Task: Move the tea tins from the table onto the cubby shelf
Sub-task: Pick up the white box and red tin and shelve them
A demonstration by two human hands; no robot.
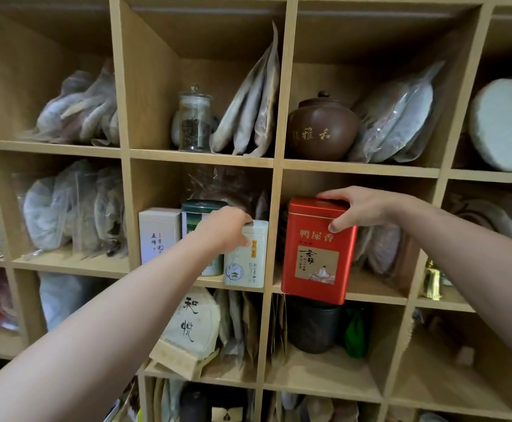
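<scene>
Tea shop or tea storeroom. A wooden cubby shelf [277, 166] held wrapped tea cakes [503, 126], a clay jar [323, 129], a glass jar [194, 118] and tea tins [317, 251].

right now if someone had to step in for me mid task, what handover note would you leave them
Left hand: grips the top of the cream tin, which stands at the front edge of the middle cubby.
Right hand: grips the lid of the red tin, held at the mouth of the next cubby to the right, its base overhanging the shelf edge.
Done: a white box and a green tin already stand in the middle cubby, left of the cream tin.
Left: push the red tin fully in, let go of both tins. The table is out of view, so check it for any remaining tins.
</scene>
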